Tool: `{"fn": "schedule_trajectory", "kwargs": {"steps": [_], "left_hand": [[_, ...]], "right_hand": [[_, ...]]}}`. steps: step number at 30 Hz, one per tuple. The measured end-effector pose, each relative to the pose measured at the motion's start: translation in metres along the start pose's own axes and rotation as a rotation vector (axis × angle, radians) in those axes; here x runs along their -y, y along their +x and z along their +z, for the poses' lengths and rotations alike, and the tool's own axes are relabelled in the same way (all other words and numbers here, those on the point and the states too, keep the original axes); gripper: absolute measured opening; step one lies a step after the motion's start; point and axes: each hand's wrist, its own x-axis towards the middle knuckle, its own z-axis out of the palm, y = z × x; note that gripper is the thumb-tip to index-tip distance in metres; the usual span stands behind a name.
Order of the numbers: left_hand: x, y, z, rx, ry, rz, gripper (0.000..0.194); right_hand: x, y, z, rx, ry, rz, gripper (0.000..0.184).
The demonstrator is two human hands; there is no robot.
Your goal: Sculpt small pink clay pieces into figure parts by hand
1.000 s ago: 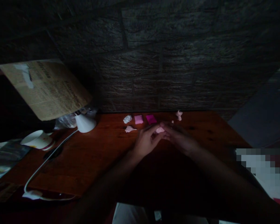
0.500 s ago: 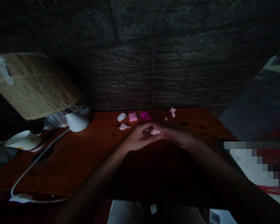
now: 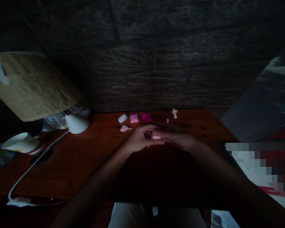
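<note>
Between my two hands, above the wooden table [image 3: 92, 164], is a piece of pale pink clay [image 3: 156, 136]. My left hand [image 3: 140, 138] curls around it from the left. From the right, my right hand [image 3: 177, 137] presses its fingers on the same piece, partly covering it. Beyond the hands lie a pink block of clay [image 3: 134, 118] and a magenta block [image 3: 147, 117]. A white crumpled lump [image 3: 123, 118] sits left of them, with a flat pale pink scrap [image 3: 125, 128] in front. A small shaped pale pink piece [image 3: 174, 113] stands farther right, near a tiny bit [image 3: 167, 120].
At the left stand a paper cup [image 3: 22, 143] and a white lamp base [image 3: 77, 123] beneath a brown paper bag [image 3: 35, 87]. A white cable [image 3: 26, 174] runs over the table's left side. A dark stone-patterned wall [image 3: 133, 63] rises behind the table.
The fingers have shifted slightly around the pale pink clay, which both hands still hold. The whole view has moved a little, so the table things appear slightly farther left.
</note>
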Motion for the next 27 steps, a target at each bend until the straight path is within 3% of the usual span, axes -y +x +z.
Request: {"fn": "schedule_trajectory", "kwargs": {"steps": [6,14,21,27], "left_hand": [[-0.006,-0.001,-0.005,-0.003,0.027,-0.024,0.034],[0.005,0.001,-0.003,-0.092,0.048,0.039,0.03],[0.001,-0.001,-0.006,-0.023,0.053,0.016,0.036],[0.003,-0.001,-0.009,-0.086,0.088,0.039,0.029]], "right_hand": [[0.007,-0.004,-0.001,-0.042,-0.056,0.056,0.053],[0.004,-0.002,0.004,-0.098,-0.013,0.034,0.051],[0.004,-0.001,-0.002,-0.053,-0.008,0.02,0.046],[0.005,-0.002,0.001,-0.021,-0.037,0.032,0.041]]}}
